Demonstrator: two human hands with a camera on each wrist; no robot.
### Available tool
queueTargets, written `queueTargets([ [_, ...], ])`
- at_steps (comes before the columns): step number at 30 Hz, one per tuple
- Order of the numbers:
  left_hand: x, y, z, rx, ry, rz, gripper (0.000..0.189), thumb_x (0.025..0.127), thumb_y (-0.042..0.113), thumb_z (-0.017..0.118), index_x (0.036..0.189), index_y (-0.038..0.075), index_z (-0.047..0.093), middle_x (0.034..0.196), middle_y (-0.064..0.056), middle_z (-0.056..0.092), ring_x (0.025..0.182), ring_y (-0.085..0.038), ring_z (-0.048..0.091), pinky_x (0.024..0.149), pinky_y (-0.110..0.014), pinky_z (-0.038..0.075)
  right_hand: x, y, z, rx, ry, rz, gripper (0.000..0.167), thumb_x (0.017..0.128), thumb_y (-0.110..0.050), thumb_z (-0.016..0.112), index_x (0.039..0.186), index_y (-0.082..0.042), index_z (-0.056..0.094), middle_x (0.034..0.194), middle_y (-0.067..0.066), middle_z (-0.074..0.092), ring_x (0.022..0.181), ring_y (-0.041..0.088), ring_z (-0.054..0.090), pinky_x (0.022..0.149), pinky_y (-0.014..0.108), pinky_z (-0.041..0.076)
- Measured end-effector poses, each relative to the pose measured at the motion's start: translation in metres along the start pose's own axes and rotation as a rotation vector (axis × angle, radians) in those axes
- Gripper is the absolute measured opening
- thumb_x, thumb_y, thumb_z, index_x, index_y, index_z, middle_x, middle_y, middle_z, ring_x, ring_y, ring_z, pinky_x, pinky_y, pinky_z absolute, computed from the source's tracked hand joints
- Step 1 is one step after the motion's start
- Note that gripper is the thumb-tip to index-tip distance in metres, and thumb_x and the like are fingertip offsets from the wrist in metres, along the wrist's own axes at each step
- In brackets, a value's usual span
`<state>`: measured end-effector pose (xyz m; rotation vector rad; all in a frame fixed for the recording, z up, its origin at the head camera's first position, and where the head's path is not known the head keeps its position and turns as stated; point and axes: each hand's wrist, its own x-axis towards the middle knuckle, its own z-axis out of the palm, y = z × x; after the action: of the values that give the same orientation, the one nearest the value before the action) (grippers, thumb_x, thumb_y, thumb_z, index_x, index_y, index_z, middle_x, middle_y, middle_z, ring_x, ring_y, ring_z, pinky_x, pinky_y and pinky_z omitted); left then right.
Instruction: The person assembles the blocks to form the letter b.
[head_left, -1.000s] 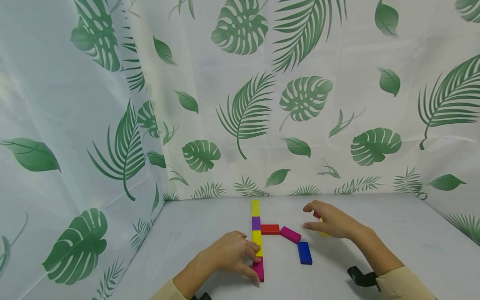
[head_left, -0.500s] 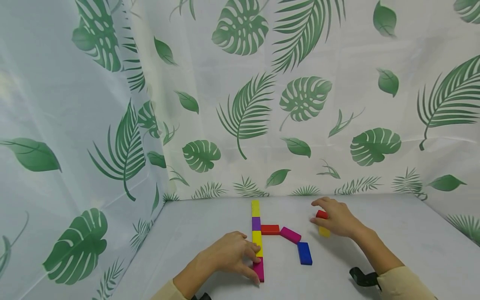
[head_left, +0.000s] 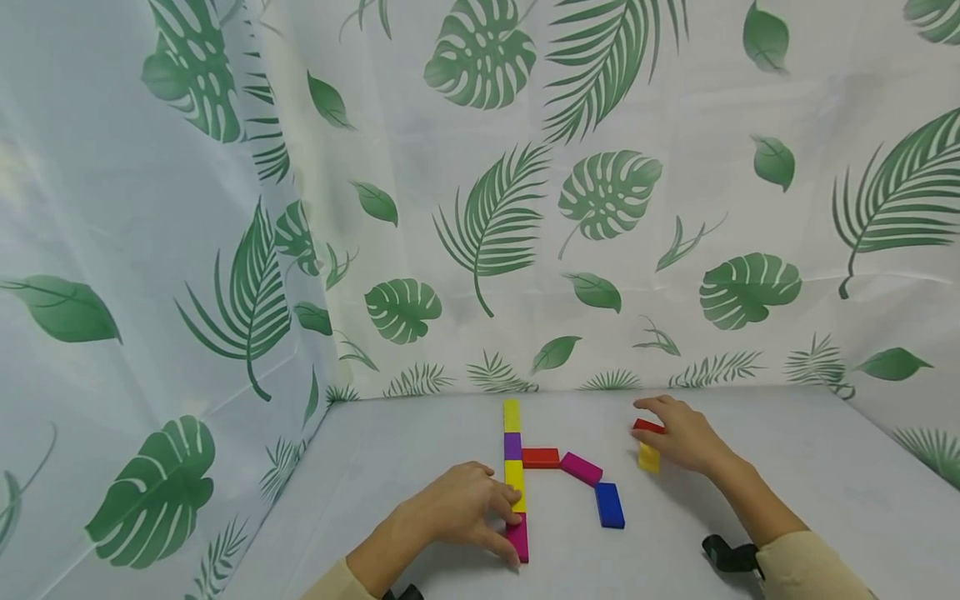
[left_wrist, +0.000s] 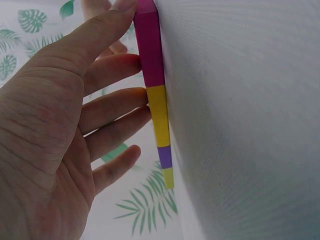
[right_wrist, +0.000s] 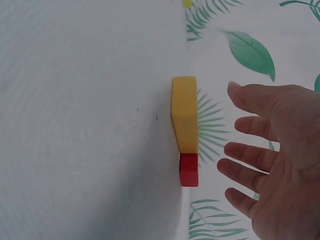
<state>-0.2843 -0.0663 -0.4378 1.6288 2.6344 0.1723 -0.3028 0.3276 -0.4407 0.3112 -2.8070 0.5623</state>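
While white sheeting (head_left: 675,108) printed with green leaves hangs behind and to both sides, with soft creases and bluer light on the left, a pale, matte desk (head_left: 405,433) runs back to its foot. Colored blocks lie on that surface: a straight line of yellow block (head_left: 511,417), purple block (head_left: 512,447), second yellow block (head_left: 513,475) and magenta block (head_left: 521,537), the magenta nearest the person. From the purple one a red block (head_left: 541,458), another magenta block (head_left: 581,469) and a blue block (head_left: 610,506) curve rightward and nearer.

The two hands are well apart. The left hand (head_left: 461,504) has its thumb at the magenta block's near end and relaxed fingertips against the line's left side. The right hand (head_left: 678,437), fingers loosely spread and holding nothing, is beside a further red block (head_left: 648,426) and yellow block end to end, casting a shadow across the desk. Beige sleeves (head_left: 810,567) enter from below.
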Motion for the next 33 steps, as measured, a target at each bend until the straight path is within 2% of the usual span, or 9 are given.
queueTargets([
  [17, 0.0, 0.0, -0.002, -0.004, -0.002, -0.001, 0.053, 0.082, 0.072, 0.073, 0.119, 0.035, 0.079, 0.128, 0.018, 0.072, 0.116, 0.007, 0.064, 0.111, -0.032, 0.049, 0.001, 0.013, 0.005, 0.082, -0.072, 0.056, 0.045, 0.098, -0.021, 0.071, 0.136, 0.002, 0.063, 0.137, 0.033, 0.058, 0.124, 0.053, 0.051, 0.099, 0.068, 0.051],
  [27, 0.0, -0.001, -0.001, -0.015, -0.005, -0.011, 0.053, 0.082, 0.072, 0.073, 0.119, 0.036, 0.079, 0.128, 0.018, 0.072, 0.117, 0.006, 0.063, 0.112, -0.033, 0.049, -0.001, 0.02, 0.009, 0.125, -0.116, 0.027, 0.037, 0.099, -0.015, 0.068, 0.134, -0.002, 0.067, 0.132, 0.028, 0.062, 0.119, 0.048, 0.058, 0.095, 0.062, 0.057],
  [33, 0.0, -0.001, -0.002, -0.014, -0.004, -0.008, 0.053, 0.082, 0.072, 0.073, 0.12, 0.036, 0.079, 0.129, 0.018, 0.072, 0.119, 0.006, 0.063, 0.112, -0.034, 0.048, 0.0, 0.02, 0.009, 0.131, -0.135, 0.042, 0.035, 0.1, -0.017, 0.067, 0.132, -0.001, 0.069, 0.131, 0.027, 0.064, 0.12, 0.048, 0.059, 0.099, 0.063, 0.054],
])
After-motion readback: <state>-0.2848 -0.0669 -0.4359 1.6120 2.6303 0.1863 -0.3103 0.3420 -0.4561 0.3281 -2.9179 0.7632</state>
